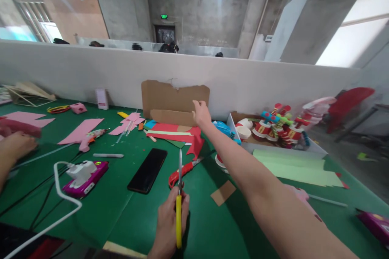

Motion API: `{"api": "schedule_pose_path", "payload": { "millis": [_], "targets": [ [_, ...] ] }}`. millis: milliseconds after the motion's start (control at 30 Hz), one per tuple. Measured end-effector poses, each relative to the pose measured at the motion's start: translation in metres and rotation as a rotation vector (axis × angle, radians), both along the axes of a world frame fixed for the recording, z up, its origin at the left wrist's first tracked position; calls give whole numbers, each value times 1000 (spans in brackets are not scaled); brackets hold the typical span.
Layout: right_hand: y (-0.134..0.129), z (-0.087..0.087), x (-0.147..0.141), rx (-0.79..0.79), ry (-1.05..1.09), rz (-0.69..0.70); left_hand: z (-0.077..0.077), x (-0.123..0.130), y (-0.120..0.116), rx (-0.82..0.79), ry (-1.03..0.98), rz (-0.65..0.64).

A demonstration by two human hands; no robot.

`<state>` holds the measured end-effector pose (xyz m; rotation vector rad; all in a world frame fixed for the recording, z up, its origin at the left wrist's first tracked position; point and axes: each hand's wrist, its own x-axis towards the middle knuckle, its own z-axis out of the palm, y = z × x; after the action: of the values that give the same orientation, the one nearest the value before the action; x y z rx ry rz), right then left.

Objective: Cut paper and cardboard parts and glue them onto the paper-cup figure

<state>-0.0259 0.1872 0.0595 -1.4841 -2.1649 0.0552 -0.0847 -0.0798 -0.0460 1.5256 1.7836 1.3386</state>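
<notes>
My left hand [172, 214] is closed round a pair of scissors [178, 220] with yellow handles, held upright, blades pointing away from me. My right hand [201, 114] is stretched far forward, its fingers apart and slightly curled. It is in front of the right end of a brown cardboard piece [170, 99] that leans on the white partition; I cannot tell whether it touches it. Below the cardboard lie red paper sheets [194, 141]. A red-handled utility knife [181, 174] lies just beyond the scissors, and a small cardboard rectangle [223, 192] is to their right.
A black phone [148, 170] and a purple power strip [86, 180] with a white cable lie left. Another person's hand [18, 147] is at the far left, near a pink glue gun [89, 138]. At right stand a box of decorated figures [282, 149] and green paper [291, 168].
</notes>
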Motion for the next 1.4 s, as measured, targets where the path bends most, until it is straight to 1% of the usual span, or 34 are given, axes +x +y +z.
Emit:
{"api": "schedule_pose_path", "payload": {
  "millis": [67, 100, 167, 233, 300, 367, 467, 500, 567, 600, 633, 667, 733, 800, 867, 900, 933, 1000, 1100, 1133, 1200, 1267, 1300, 1400],
  "targets": [
    [-27, -5, 20, 8, 64, 137, 1, -1, -2, -8, -3, 18],
    [-44, -10, 33, -8, 83, 231, 2, -2, -3, -20, -10, 32],
    [-81, -21, 66, -109, 97, 386, 7, -6, -8, -51, -29, 47],
    [-116, -35, 101, -268, 54, 448, 17, -11, -10, -46, -25, 39],
    [-143, -50, 128, -409, -56, 463, 33, -14, -6, 57, 53, 66],
    [-157, -65, 143, -471, -151, 510, 54, -13, 7, 149, 169, 43],
    [-162, -78, 149, -469, -243, 531, 83, -1, 42, 235, 240, -7],
    [-162, -79, 148, -468, -258, 523, 90, 5, 56, 249, 219, -32],
    [-162, -79, 146, -471, -273, 504, 96, 15, 83, 273, 54, -122],
    [-162, -78, 146, -474, -277, 498, 95, 19, 95, 282, -58, -183],
    [-163, -77, 146, -478, -278, 498, 92, 22, 105, 295, -147, -216],
    [-165, -77, 146, -484, -276, 502, 86, 24, 113, 306, -207, -217],
    [-168, -78, 147, -500, -267, 516, 69, 25, 124, 316, -262, -176],
    [-170, -81, 148, -491, -267, 518, 52, 24, 127, 338, -267, -131],
    [-172, -84, 147, -459, -266, 510, 40, 22, 125, 357, -185, -129],
    [-173, -85, 147, -446, -256, 507, 37, 21, 123, 366, -125, -133],
    [-175, -85, 147, -445, -235, 499, 35, 20, 121, 377, -64, -138],
    [-178, -84, 147, -495, -157, 489, 34, 20, 118, 407, 27, -152],
    [-180, -79, 152, -620, -17, 550, 36, 25, 116, 410, 77, -221],
    [-180, -77, 155, -623, 31, 572, 36, 27, 115, 399, 70, -258],
    [-176, -71, 163, -529, 134, 562, 36, 33, 113, 355, 28, -376],
    [-170, -65, 173, -402, 251, 485, 36, 40, 110, 296, -18, -512],
    [-167, -63, 178, -368, 311, 449, 37, 44, 108, 266, -31, -564],
    [-161, -58, 188, -346, 462, 368, 40, 55, 101, 182, -6, -636]
  ]
}}
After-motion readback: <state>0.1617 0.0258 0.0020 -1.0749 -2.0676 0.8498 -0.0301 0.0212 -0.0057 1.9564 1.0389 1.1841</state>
